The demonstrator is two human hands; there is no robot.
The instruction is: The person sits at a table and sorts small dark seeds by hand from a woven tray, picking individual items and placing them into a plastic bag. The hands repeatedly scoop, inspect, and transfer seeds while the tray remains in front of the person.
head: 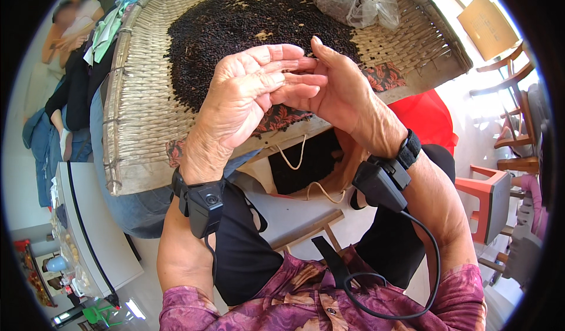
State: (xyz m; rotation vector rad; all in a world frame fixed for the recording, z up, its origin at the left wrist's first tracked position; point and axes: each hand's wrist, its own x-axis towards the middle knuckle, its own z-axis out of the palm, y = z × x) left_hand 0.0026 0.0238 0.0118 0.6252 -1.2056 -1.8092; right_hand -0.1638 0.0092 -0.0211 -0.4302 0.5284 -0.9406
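Observation:
Both my hands are raised over the near edge of a woven tray (145,83), palms turned up. The fingers of my left hand (254,83) lie across the fingers and palm of my right hand (342,86). Whether anything small lies between them I cannot tell. Beyond and below the hands, a wide layer of small dark berries or seeds (212,35) covers much of the tray. A clear plastic bag (357,4) rests on the tray's far right part. Dark red patterned cloth (384,77) shows along the near edge.
Below the tray's near edge stands an open bag with rope handles (289,158), dark inside. A red cloth or bag (426,114) lies to the right, near a red and grey stool (483,203). A white cabinet (92,225) is at left; a person (70,30) sits beyond the tray's left side.

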